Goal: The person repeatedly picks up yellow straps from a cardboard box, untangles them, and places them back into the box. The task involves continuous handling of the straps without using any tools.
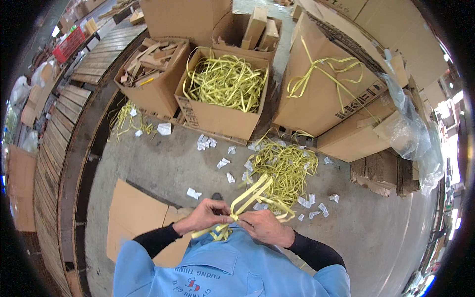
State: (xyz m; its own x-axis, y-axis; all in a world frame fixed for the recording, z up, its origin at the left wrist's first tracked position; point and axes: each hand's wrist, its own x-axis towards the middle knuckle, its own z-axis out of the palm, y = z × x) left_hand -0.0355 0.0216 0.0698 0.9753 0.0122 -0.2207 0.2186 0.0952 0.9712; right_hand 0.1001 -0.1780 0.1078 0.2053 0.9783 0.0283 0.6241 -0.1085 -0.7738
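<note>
In front of my chest, my left hand (207,217) pinches a bundle of flat yellow straps (253,192) beside a knot in its middle. On the knot's other side my right hand (264,227) grips the same straps, its fingertips close to the left ones. Loops of the bundle stick up and away from me, while loose ends hang below the knot against my blue shirt. A big tangled heap of yellow straps (284,171) lies on the floor just beyond my right hand.
Ahead stands a cardboard box of yellow straps (220,123), beside a box of cardboard scraps (151,94). A tall carton (316,104) with straps draped on it is at right. White paper scraps (194,193) and flat cardboard (133,213) lie on the floor. A slatted wooden track (52,143) runs left.
</note>
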